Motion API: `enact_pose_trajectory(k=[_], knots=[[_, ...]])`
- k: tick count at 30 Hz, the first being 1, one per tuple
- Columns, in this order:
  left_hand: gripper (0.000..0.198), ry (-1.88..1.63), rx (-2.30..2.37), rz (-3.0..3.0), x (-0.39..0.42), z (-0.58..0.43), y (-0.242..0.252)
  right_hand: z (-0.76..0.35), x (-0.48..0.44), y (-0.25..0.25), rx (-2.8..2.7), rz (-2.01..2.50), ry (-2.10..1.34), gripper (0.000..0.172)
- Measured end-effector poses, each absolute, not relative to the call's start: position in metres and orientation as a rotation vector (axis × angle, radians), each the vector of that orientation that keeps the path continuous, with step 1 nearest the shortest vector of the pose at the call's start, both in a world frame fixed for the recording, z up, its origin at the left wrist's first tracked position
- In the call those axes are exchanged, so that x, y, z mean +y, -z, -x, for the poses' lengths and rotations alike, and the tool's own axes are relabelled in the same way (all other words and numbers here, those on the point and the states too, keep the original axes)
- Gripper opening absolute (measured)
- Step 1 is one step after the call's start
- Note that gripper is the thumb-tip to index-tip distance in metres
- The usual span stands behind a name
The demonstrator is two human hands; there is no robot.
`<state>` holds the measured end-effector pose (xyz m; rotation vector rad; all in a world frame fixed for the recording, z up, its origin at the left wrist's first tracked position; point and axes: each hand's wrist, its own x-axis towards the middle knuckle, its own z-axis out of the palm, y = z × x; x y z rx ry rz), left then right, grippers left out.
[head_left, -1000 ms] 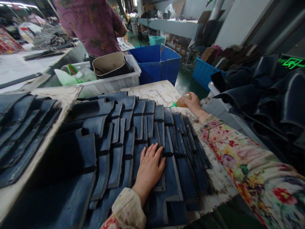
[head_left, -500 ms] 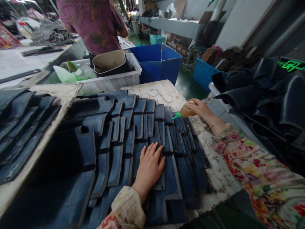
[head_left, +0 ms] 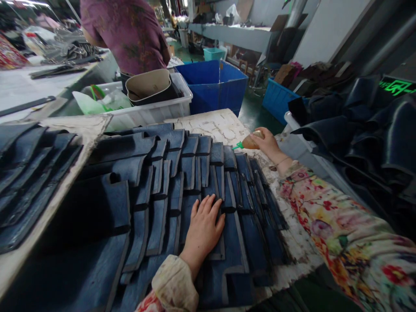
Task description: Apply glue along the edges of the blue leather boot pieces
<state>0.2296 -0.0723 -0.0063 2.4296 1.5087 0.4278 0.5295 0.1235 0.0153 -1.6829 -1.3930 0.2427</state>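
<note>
The amber bottle (head_left: 252, 141), with a bright green nozzle (head_left: 238, 145), sits just off the middle of the view, between 2 and 3 o'clock. It is tipped, nozzle toward 9 o'clock, at the upper edge of the panels; whether the tip touches one cannot be told. The fingers of the right hand (head_left: 267, 143) are closed around the bottle. The left hand (head_left: 204, 225), at 6 o'clock, lies palm down, fingers slightly spread, pressing on dark blue panels (head_left: 156, 223) and gripping nothing. These panels overlap in stepped rows, their edges bordered grey, some glossy toward 4 o'clock. Beneath is a pale, cracked, stained board (head_left: 214, 121).

Farther out, a white bin (head_left: 156, 113) stands toward 11 o'clock, a deep blue bin (head_left: 211, 97) at 12, and a person in a purple top (head_left: 130, 39) beyond at 11. Near 2 o'clock, at the far edge, glows a green sign (head_left: 397, 85), its characters too unclear to read.
</note>
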Motion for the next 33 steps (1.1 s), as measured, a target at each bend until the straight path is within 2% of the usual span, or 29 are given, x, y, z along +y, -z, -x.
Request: enact_pose_trajectory(k=[10, 23, 33], knots=[[0.038, -0.399, 1.514, -2.412, -0.072, -0.23, 0.006, -0.538, 0.086, -0.03, -1.616, 1.655, -0.528, 0.038], [0.038, -0.424, 1.506, -2.415, -0.072, -0.23, 0.006, -0.529, 0.143, -0.006, -1.406, 1.66, -0.15, 0.037], [0.038, -0.43, 1.502, -2.413, -0.072, -0.229, 0.006, -0.525, 0.14, -0.011, -1.381, 1.714, -0.269, 0.036]])
